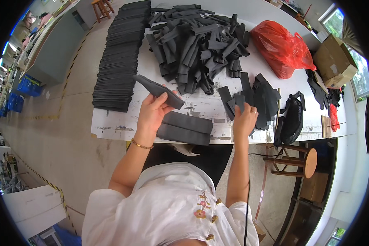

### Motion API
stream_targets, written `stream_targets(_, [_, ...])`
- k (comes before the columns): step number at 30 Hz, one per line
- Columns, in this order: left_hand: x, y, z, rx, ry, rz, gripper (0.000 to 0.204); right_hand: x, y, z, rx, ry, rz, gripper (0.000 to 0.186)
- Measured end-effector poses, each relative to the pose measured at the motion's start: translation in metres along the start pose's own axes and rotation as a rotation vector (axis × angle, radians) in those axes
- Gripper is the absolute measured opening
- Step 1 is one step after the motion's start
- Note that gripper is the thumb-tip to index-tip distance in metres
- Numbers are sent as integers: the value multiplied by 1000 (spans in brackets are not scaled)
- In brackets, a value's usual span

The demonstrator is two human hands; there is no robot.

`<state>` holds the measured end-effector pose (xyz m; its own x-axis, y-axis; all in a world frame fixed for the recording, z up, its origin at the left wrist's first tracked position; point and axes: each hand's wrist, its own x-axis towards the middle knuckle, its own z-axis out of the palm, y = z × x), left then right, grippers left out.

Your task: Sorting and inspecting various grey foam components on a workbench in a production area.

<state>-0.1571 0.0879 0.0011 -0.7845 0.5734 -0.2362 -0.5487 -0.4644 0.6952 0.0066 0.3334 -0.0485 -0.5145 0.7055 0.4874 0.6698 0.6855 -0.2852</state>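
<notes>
My left hand grips a folded dark grey fabric strip, lifted above the white table. My right hand has its fingers curled at a small grey rectangular piece among loose cut pieces on the right; its fingertips are partly hidden. Two long folded grey strips lie side by side at the near edge between my hands. Behind them are a heap of dark grey strips and, at the left, a long neat stack of similar pieces.
A red plastic bag, a black bag and a cardboard box occupy the right side. A wooden stool stands below the right end. At left are an aisle with striped floor tape, workbenches and blue bins.
</notes>
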Motion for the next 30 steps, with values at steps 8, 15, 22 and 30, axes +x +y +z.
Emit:
stream_targets(8, [8, -6, 4, 28, 21, -3, 21, 3, 20, 40, -400, -332, -227, 11])
stream_targets(15, [12, 0, -4, -25, 32, -51, 19, 3, 41, 21, 20, -93, -213, 14])
stream_targets(22, [17, -5, -7, -80, 39, -115, 20, -1, -20, -42, 464, -177, -187, 32])
stream_targets(30, [11, -5, 12, -26, 56, -75, 19, -31, -86, -76, 750, -248, -376, 40])
